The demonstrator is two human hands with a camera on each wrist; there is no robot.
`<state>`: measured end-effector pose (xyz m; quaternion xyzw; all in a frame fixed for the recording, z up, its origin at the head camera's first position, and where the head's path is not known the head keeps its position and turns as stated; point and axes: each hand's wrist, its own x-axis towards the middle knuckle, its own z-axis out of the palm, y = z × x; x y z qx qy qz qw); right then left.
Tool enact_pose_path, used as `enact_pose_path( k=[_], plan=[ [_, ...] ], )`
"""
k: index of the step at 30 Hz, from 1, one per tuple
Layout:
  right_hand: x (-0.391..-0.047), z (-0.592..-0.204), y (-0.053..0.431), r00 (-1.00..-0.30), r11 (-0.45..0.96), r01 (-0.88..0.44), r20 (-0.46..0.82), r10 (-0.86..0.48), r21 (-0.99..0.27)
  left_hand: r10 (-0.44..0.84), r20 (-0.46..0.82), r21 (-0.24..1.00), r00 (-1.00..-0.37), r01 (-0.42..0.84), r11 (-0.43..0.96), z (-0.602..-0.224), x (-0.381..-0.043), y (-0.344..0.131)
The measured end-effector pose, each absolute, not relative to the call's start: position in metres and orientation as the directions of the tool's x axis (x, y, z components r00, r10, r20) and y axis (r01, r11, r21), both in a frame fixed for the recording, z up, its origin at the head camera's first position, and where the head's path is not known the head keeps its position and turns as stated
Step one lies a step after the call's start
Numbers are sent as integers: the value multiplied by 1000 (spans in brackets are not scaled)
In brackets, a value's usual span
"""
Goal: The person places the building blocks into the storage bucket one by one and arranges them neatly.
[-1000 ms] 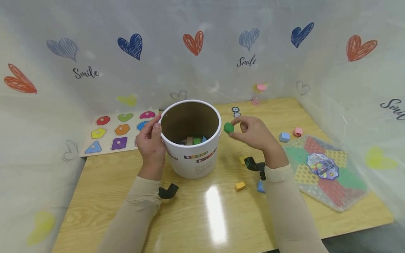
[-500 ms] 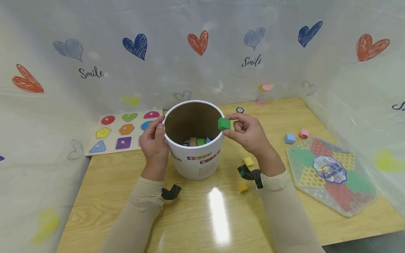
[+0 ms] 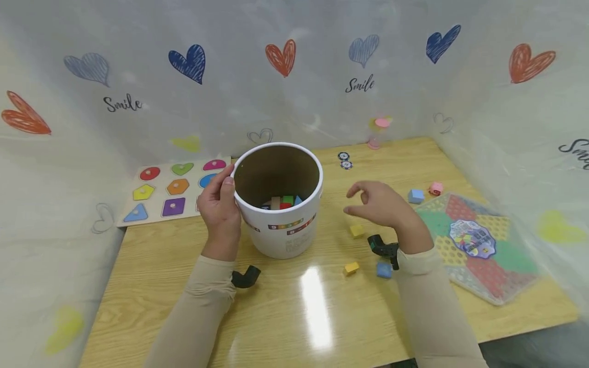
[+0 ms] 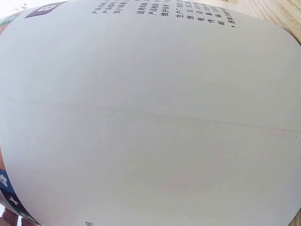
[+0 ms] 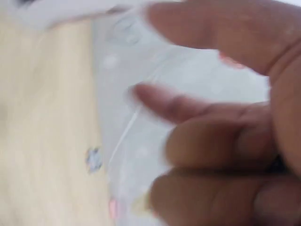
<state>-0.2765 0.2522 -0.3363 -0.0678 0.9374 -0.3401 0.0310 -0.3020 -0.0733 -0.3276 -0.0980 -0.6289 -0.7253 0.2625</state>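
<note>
A white bucket (image 3: 282, 232) with printed number strips stands on the table, several coloured blocks (image 3: 285, 202) lying at its bottom. My left hand (image 3: 222, 214) grips its rim on the left side; the bucket's white wall (image 4: 155, 117) fills the left wrist view. To the right of the bucket, my right hand (image 3: 379, 204) hovers with thumb and forefinger apart and nothing between them. It is blurred in the right wrist view. Nearest below it lies a yellow block (image 3: 357, 231). An orange-yellow block (image 3: 351, 269) and a blue block (image 3: 384, 270) lie closer to the front.
A shape puzzle board (image 3: 156, 191) lies at back left. On the right are a hexagonal peg-board box (image 3: 483, 276), a light blue block (image 3: 416, 196) and a pink block (image 3: 435, 188). Two round chips (image 3: 345, 160) and a pink hourglass (image 3: 375, 135) are at the back.
My right hand carried a green block to the bucket's rim, and now it is away to the right without it. A red piece now shows inside. My left hand has kept its grip.
</note>
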Motion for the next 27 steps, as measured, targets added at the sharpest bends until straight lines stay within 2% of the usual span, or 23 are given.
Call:
enact_pose_path(
  k=[2,4,6,9,12,15,17,19,20,22,27],
  plan=[
    [-278,-352,255,-978,870,13,-189,-93,-493,-262,476,859,-839,507,-64,-326,-303,-75],
    [-281,-368,256,-948,920,102,-317,-25,-378,-260,478,860,-839,507,-58,-327,-304,-77],
    [-286,-384,256,-924,937,153,-382,22,-315,-262,466,867,-845,496,-56,-332,-307,-79],
    [-292,-393,255,-924,943,148,-382,24,-299,-275,443,878,-853,475,-57,-344,-314,-84],
    [-296,-380,253,-975,920,105,-220,21,-377,-287,436,880,-853,470,-63,-354,-319,-87],
    [-294,-351,243,-993,802,5,89,72,-597,-287,450,872,-846,485,-65,-355,-319,-87],
    [-289,-336,231,-941,635,-176,318,115,-752,-281,451,870,-847,487,-72,-355,-319,-86],
    [-283,-324,217,-868,423,-397,483,116,-815,-273,453,870,-849,488,-74,-355,-319,-85],
    [-280,-320,210,-844,335,-473,528,95,-815,-269,449,872,-852,484,-76,-355,-319,-84],
    [-275,-314,197,-825,226,-545,565,29,-807,-260,439,875,-860,475,-92,-354,-319,-82],
    [-265,-301,178,-858,207,-512,505,-87,-834,-262,443,866,-857,485,-119,-351,-320,-79]
  ],
)
